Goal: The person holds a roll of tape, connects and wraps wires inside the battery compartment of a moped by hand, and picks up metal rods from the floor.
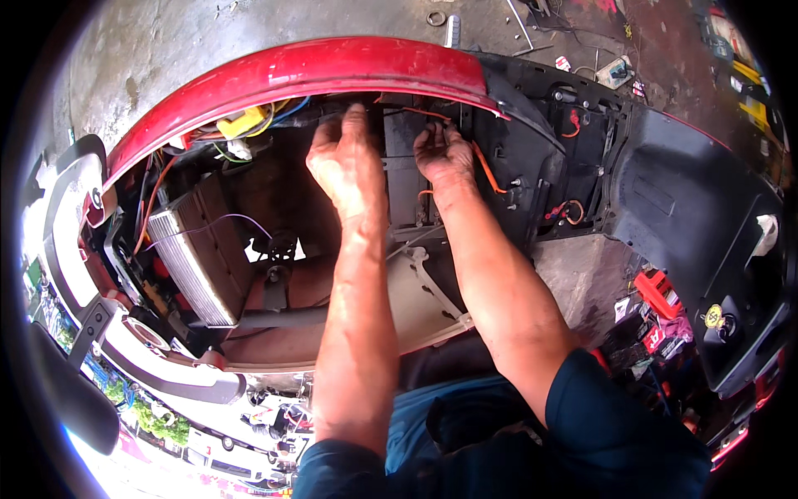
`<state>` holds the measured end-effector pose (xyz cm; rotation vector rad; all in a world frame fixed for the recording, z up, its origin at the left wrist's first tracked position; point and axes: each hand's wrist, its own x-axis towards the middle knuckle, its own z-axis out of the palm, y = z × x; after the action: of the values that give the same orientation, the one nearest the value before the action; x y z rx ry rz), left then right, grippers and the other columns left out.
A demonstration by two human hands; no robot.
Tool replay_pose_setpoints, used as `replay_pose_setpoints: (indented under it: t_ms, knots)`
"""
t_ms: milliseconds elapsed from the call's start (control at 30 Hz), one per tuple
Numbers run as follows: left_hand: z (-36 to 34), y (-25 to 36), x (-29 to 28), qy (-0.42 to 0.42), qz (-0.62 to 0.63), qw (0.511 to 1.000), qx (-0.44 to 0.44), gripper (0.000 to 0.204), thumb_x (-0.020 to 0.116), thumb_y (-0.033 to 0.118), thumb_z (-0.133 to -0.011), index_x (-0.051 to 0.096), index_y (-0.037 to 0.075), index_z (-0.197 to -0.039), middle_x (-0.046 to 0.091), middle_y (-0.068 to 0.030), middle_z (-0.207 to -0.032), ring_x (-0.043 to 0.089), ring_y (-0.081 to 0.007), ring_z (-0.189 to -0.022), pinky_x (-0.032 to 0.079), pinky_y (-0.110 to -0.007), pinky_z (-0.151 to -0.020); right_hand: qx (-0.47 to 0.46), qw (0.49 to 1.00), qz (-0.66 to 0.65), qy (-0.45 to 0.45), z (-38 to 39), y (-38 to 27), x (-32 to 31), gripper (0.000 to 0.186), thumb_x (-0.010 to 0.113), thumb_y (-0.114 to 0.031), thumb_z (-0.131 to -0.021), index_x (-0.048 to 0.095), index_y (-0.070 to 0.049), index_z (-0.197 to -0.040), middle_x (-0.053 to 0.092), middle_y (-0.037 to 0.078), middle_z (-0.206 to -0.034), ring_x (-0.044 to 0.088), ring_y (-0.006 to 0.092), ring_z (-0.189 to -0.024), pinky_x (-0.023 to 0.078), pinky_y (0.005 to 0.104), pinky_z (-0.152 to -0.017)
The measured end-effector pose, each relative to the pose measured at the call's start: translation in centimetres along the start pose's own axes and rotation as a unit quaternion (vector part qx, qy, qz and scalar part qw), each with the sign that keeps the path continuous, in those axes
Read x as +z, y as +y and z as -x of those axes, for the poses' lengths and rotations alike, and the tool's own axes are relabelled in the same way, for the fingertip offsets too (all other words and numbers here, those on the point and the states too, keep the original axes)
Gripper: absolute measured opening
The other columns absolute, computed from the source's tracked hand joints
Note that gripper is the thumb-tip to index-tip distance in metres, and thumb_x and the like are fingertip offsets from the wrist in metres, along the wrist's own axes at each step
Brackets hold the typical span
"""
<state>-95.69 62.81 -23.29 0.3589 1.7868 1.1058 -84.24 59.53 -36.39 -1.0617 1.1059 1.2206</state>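
Both my arms reach into the open body of a small vehicle, under the edge of its curved red panel [332, 68]. My left hand [345, 162] is raised against the panel's lower edge with its fingers curled and the thumb up; whatever lies between them is hidden. To its right, my right hand [445, 158] has bent fingers closed at an orange cable [489, 170]. This cable runs along under the panel, past my right fingertips, then down over the black plastic inner wall [519, 158]. A yellow connector [243, 123] with several coloured wires sits left of my left hand.
A finned metal radiator-like block [195, 254] stands inside at the left, with a purple wire [233, 218] across it. A large black plastic panel [673, 191] fills the right. A red tool case [657, 293] lies lower right. Loose tools and parts lie on the concrete floor [191, 41].
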Motion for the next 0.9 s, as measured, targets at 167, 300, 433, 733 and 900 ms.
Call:
replay_pose_setpoints:
  t_ms: [167, 300, 433, 733, 900]
  knots:
    - [-0.1, -0.6, 1.2, 0.055, 0.016, 0.998, 0.035, 0.033, 0.067, 0.025, -0.082, 0.058, -0.006, -0.086, 0.064, -0.0129, -0.078, 0.060, -0.0185, -0.062, 0.048, -0.030, -0.057, 0.011, 1.000, 0.003, 0.000, -0.4, -1.2, -0.2, 0.019, 0.048, -0.025, -0.095, 0.059, -0.011, -0.091, 0.060, 0.002, -0.087, 0.060, 0.0205, -0.078, 0.051, 0.0357, -0.066]
    - [-0.5, -0.4, 1.8, 0.068, 0.073, 0.994, 0.053, 0.030, 0.066, 0.025, -0.085, 0.059, -0.004, -0.081, 0.062, -0.0116, -0.071, 0.054, -0.0166, -0.055, 0.045, -0.030, -0.054, 0.028, 0.999, 0.022, -0.013, -0.1, -0.9, -0.3, 0.014, 0.048, -0.022, -0.094, 0.059, -0.014, -0.094, 0.060, 0.000, -0.086, 0.059, 0.0178, -0.073, 0.051, 0.0331, -0.060]
    - [-0.7, -1.7, 2.1, 0.054, 0.037, 0.994, 0.086, 0.023, 0.061, 0.016, -0.088, 0.055, -0.001, -0.074, 0.056, -0.0042, -0.064, 0.046, -0.0105, -0.052, 0.038, -0.026, -0.049, 0.054, 0.997, 0.040, -0.047, 0.0, -1.6, -0.8, 0.014, 0.049, -0.023, -0.094, 0.059, -0.013, -0.095, 0.062, -0.001, -0.085, 0.060, 0.0169, -0.071, 0.051, 0.0329, -0.059]
    - [-1.9, -1.9, 5.6, 0.066, 0.074, 0.981, 0.164, 0.031, 0.058, 0.014, -0.088, 0.051, -0.003, -0.064, 0.053, -0.0022, -0.057, 0.042, -0.0092, -0.051, 0.033, -0.029, -0.046, 0.087, 0.992, 0.040, -0.083, -0.6, -2.7, -0.9, 0.013, 0.055, -0.022, -0.090, 0.061, -0.011, -0.093, 0.064, 0.000, -0.081, 0.061, 0.0159, -0.070, 0.052, 0.0335, -0.057]
    - [-5.0, -3.2, 4.3, 0.063, -0.491, 0.783, 0.376, 0.019, 0.057, 0.004, -0.080, 0.054, 0.001, -0.061, 0.060, -0.0055, -0.061, 0.053, -0.0146, -0.055, 0.040, -0.030, -0.052, 0.088, 0.991, 0.002, -0.098, -1.3, -1.4, -1.1, 0.012, 0.058, -0.023, -0.087, 0.063, -0.012, -0.089, 0.064, -0.001, -0.081, 0.061, 0.0152, -0.069, 0.052, 0.0339, -0.058]
